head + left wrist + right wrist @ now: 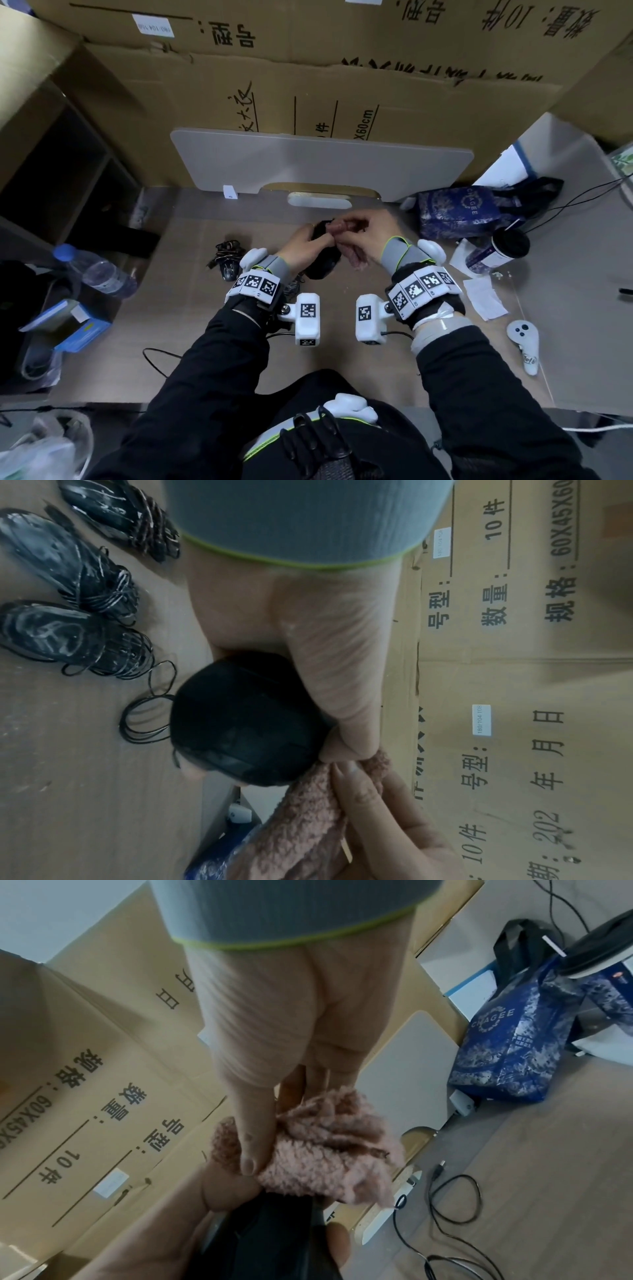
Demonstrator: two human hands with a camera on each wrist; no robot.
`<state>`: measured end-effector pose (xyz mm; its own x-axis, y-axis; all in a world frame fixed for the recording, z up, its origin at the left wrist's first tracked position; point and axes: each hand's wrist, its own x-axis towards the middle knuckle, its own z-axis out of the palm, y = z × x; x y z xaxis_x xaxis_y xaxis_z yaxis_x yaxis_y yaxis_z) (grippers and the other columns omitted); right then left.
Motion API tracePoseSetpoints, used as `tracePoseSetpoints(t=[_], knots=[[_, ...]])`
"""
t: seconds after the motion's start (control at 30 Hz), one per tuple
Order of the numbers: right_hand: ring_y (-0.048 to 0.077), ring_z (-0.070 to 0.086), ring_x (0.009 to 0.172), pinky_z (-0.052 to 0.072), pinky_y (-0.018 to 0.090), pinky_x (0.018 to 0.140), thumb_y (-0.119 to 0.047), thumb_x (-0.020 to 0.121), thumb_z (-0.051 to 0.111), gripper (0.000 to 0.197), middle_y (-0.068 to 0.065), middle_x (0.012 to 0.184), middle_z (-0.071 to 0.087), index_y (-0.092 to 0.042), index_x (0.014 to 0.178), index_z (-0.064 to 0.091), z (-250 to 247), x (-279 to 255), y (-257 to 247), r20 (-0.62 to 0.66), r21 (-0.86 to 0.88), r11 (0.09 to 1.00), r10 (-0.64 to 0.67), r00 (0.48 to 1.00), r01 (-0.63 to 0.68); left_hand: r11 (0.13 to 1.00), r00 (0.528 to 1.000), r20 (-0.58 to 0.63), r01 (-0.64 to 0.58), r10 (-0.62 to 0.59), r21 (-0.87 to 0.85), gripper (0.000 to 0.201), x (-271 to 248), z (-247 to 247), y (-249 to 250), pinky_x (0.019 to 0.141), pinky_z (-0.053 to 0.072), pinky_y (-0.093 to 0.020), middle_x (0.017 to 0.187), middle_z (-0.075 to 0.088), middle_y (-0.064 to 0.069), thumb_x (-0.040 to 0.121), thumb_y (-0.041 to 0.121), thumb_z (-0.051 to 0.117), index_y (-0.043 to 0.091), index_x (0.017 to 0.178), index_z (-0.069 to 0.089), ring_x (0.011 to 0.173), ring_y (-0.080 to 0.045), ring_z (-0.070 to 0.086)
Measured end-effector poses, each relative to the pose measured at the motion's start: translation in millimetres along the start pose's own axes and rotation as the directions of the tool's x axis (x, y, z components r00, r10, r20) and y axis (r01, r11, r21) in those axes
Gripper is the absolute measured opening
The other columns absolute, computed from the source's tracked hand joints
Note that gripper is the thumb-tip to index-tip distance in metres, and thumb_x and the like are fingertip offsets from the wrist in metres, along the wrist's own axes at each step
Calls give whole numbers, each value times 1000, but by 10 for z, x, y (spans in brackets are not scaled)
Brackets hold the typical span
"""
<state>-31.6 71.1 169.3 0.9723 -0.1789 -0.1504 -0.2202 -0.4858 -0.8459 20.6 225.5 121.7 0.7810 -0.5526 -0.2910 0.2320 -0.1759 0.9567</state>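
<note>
Left hand [303,245] fingers clamped round black mouse [246,718]. Right hand [366,238] fingers pinch pink cloth [325,1153] against it. Corded mice [68,561] lie on desk [205,325].

Soft, dim, even light; faint shadows under the grip. The mouse [246,718] in it shows flat black. Head view bows at edges; wrist views blur behind the grip.

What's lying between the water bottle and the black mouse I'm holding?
A spare mouse wrapped in its cable lies on the desk between the bottle and the held mouse; the head view shows it.
</note>
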Motion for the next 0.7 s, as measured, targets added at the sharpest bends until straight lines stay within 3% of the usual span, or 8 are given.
tracePoseSetpoints(t=[0.1, 0.2, 0.27, 0.37, 0.47, 0.57, 0.63, 0.7], knots=[[1, 64, 70, 51, 13, 70, -28, 73, 82, 13, -14, 72, 69, -32, 79, 72, 34, 76, 53, -151, -119, 990, 53, 987, -72, 998, 1000, 0, 15, -15, 64, 25, 29, -16, -30, 79, 54, -40, 93, 67, -14, 82, 24, 63, 7, 100, 64, 83, -26, 64], [10, 67, 85, 51, 21, 79, -34, 76, 78, 18, -10, 85, 74, -28, 92, 76, 39, 105, 124, -275, -156, 976, 106, 955, -154, 995, 996, -16, 92, -92, 43, 53, 29, -5, -86, 82, 57, -50, 94, 68, -15, 62, 43, 67, 11, 104, 62, 88, -34, 67], [15, 64, 87, 47, 22, 79, -33, 80, 76, 22, -4, 89, 72, -26, 101, 75, 15, 62, 136, -301, -150, 974, 117, 946, -168, 995, 995, -5, 98, -98, 7, 50, 39, -1, -122, 83, 56, -50, 93, 69, -12, 58, 45, 66, 17, 100, 63, 87, -33, 67], [19, 64, 90, 47, 25, 80, -33, 80, 75, 21, -1, 90, 72, -26, 100, 75, 9, 16, 151, -342, -111, 983, 101, 934, -147, 989, 990, -30, 132, -135, -65, 48, 57, 2, -116, 86, 56, -49, 93, 71, -12, 62, 41, 68, 16, 102, 64, 89, -33, 67], [16, 66, 87, 49, 25, 79, -34, 77, 77, 18, -6, 83, 71, -28, 95, 75, 63, 25, 166, -342, -27, 993, 101, 934, -117, 987, 988, -67, 131, -137, -89, 54, 65, 12, -112, 87, 56, -48, 97, 70, -13, 60, 46, 68, 14, 104, 63, 90, -30, 68], [12, 66, 82, 49, 23, 79, -28, 75, 79, 17, -5, 81, 71, -27, 92, 75, 108, 26, 150, -317, 12, 999, 41, 947, -40, 995, 994, -56, 91, -93, -43, 62, 68, 25, -128, 82, 55, -39, 99, 69, -12, 62, 42, 63, 6, 112, 61, 90, -25, 65], [10, 65, 78, 49, 23, 77, -23, 75, 80, 15, -5, 78, 70, -31, 87, 73, 133, 24, 150, -281, 58, 998, 28, 959, -12, 996, 996, -46, 80, -81, -33, 53, 64, 24, -131, 81, 55, -37, 101, 69, -14, 70, 35, 60, 5, 114, 61, 90, -25, 66], [4, 63, 66, 50, 23, 68, -27, 75, 81, 13, -8, 71, 68, -34, 80, 71, 141, 15, 143, -183, 78, 997, 18, 983, -4, 998, 999, -27, 44, -45, -35, 32, 50, 3, -117, 81, 56, -36, 99, 70, -12, 79, 27, 59, 10, 106, 64, 88, -21, 67]])
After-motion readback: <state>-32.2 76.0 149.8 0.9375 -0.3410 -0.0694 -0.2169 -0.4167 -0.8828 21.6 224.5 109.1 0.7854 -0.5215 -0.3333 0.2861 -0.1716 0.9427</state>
